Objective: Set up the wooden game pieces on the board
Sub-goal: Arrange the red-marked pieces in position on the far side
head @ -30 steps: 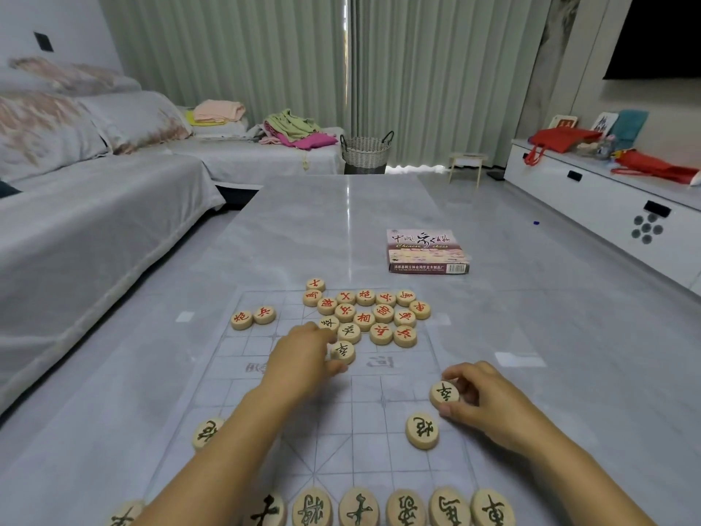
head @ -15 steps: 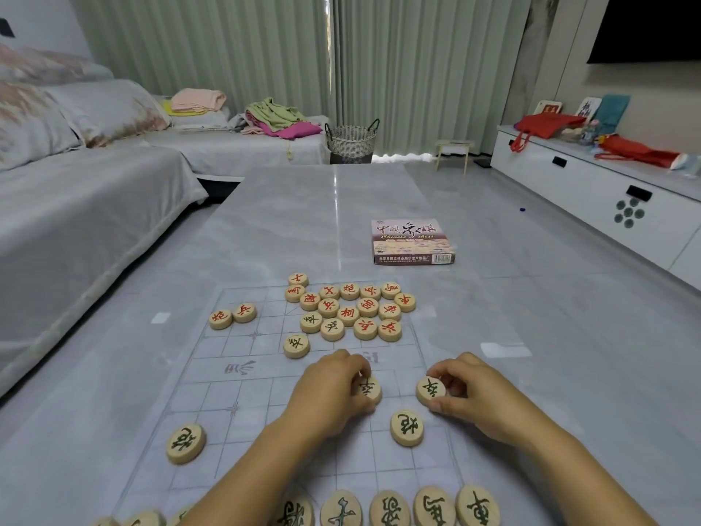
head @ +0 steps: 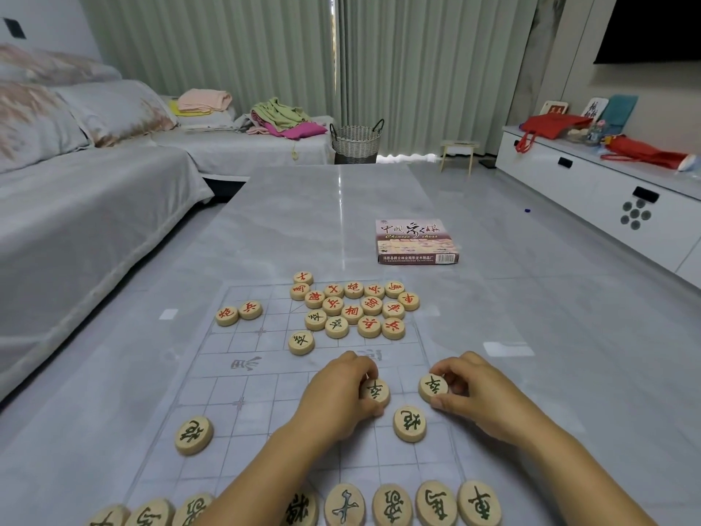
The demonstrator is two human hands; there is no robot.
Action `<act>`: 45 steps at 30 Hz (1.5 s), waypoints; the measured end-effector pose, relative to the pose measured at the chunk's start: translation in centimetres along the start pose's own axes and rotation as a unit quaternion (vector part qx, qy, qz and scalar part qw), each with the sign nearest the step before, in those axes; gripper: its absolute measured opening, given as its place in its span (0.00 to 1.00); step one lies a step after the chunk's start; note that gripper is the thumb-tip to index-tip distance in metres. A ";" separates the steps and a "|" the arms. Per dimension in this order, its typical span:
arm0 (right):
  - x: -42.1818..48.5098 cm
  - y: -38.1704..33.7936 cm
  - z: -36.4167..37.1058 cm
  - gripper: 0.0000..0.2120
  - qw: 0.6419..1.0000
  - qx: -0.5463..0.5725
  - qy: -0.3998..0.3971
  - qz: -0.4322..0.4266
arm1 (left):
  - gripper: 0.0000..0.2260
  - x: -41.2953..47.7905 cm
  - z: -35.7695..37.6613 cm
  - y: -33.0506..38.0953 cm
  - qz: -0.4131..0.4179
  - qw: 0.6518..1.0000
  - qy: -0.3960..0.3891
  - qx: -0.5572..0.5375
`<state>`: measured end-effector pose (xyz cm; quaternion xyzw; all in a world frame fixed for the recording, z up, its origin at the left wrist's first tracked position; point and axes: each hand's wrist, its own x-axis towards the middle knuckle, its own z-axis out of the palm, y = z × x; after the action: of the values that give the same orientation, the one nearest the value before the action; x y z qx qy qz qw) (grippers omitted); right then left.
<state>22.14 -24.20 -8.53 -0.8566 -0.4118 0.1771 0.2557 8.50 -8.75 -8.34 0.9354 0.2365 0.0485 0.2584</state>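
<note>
The left hand (head: 337, 396) is clamping its grip on a first disc (head: 375, 391), the right hand (head: 478, 397) on a second disc (head: 432, 388). Judgement: each is needing centring on a board (head: 227, 392) crossing.

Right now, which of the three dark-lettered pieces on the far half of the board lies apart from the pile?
The lone dark-lettered piece, nearest the left hand; the other two sit against the red-lettered pile.

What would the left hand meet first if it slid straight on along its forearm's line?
From the left hand, gripping a green-marked piece, likely the near red-marked pieces of the far cluster; the board between looks bare, though depth is unclear.
</note>
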 end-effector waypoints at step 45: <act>11.7 -11.3 3.4 0.22 0.961 -0.255 -0.036 -0.101 | 0.12 -6.8 -11.6 -15.7 -0.228 0.963 0.107 -0.092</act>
<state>20.47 -7.90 -5.79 -0.8406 -0.5363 0.0698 0.0299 -6.51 5.27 -6.08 0.8181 0.4646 0.1093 0.3208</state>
